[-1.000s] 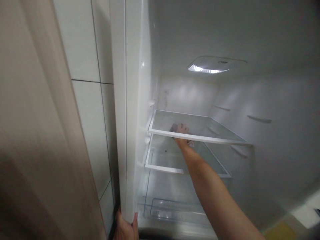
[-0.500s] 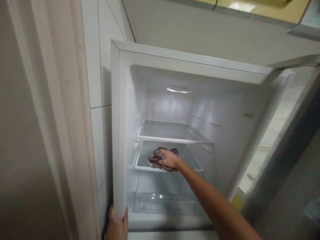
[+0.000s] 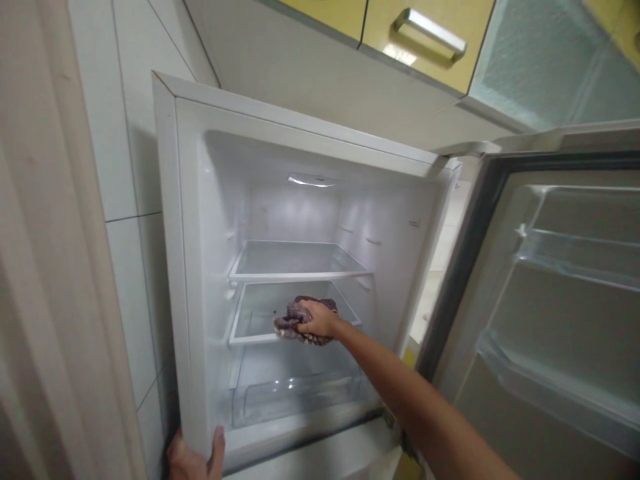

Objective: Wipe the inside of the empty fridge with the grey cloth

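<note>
Inside the open refrigerator [image 3: 167,267], my right hand [image 3: 320,318] is closed around a bunched dark purple-brown cloth [image 3: 293,322]. The cloth is at the front part of the lower glass shelf [image 3: 255,317]; whether it presses on the glass I cannot tell. A small dark speck shows on that shelf left of the cloth. Above it lies the upper glass shelf [image 3: 300,259]. My left hand [image 3: 193,461] grips the refrigerator's lower left front edge, thumb on the inner side and fingers around the outside. A clear drawer [image 3: 295,399] sits at the bottom.
The refrigerator door [image 3: 560,320] stands swung out to the right, with clear racks [image 3: 575,257] on its inner side. Yellow cabinets [image 3: 425,40] with a metal handle hang above. A tiled wall [image 3: 117,133] and a pale curtain-like surface [image 3: 45,267] are on the left.
The view has turned to the right, bringing the door racks and cabinet handle into sight. My right hand still holds the cloth over the lower shelf; my left hand stays on the edge.
</note>
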`<control>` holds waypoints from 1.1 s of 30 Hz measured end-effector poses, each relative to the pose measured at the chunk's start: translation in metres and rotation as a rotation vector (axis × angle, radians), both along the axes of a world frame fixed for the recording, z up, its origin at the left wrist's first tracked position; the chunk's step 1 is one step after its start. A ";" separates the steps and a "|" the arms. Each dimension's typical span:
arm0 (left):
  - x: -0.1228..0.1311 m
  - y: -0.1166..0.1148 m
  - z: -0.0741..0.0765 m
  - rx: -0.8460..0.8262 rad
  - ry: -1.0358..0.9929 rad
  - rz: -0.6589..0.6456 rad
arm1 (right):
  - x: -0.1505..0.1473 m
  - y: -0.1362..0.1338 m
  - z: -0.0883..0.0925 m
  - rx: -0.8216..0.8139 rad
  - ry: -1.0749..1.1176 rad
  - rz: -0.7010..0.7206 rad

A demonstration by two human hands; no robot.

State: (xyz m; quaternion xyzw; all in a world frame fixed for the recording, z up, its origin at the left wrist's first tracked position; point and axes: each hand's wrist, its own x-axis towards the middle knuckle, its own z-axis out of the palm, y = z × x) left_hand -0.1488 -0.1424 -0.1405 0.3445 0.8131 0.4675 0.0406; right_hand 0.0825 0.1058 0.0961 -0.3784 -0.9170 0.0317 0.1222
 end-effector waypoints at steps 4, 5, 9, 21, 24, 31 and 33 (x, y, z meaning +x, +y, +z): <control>0.004 -0.001 0.007 0.019 0.036 -0.005 | 0.040 -0.004 0.019 0.113 -0.132 -0.265; 0.005 -0.003 0.010 0.020 0.056 0.001 | 0.047 -0.010 0.023 0.138 -0.156 -0.295; 0.010 -0.011 0.010 0.151 0.221 0.028 | 0.065 -0.041 0.038 0.254 -0.234 -0.272; 0.092 0.034 0.046 0.200 0.838 -0.508 | 0.128 -0.053 0.037 0.536 -0.431 -0.219; 0.088 0.052 0.060 0.062 0.853 -0.474 | 0.129 -0.052 0.035 0.559 -0.439 -0.213; 0.083 0.067 0.046 -0.008 0.894 -0.431 | 0.121 -0.038 0.037 0.547 -0.453 -0.249; 0.073 0.063 0.027 0.095 0.920 -0.495 | 0.115 -0.031 0.036 0.534 -0.447 -0.254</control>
